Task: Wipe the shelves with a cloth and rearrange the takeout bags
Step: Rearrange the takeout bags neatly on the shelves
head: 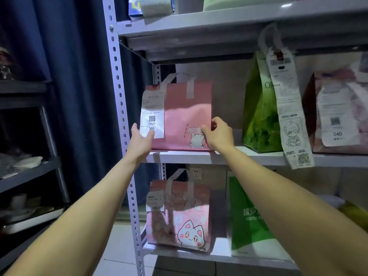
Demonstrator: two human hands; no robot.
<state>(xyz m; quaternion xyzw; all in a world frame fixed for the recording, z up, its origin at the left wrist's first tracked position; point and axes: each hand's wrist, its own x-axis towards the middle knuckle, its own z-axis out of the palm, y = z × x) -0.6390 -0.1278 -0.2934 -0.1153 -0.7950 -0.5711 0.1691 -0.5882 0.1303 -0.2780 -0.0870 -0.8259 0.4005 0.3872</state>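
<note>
A pink takeout bag (185,108) with a cat drawing and a white receipt numbered 366 stands at the left end of the middle shelf (183,157). My left hand (140,141) is open, its fingers straight against the bag's lower left corner over the receipt. My right hand (218,134) holds the bag's lower right edge, fingers curled round it. To the right stand a green bag (258,116) with a long hanging receipt (288,108) and a pinkish bag (338,112) numbered 045. No cloth is in view.
On the lower shelf (219,255) stand another pink cat bag (179,216) and a green-and-white bag (247,220). The perforated upright post (121,108) borders the left side. A dark curtain (69,76) and a dark rack (29,168) with dishes lie left. The top shelf (219,20) holds packages.
</note>
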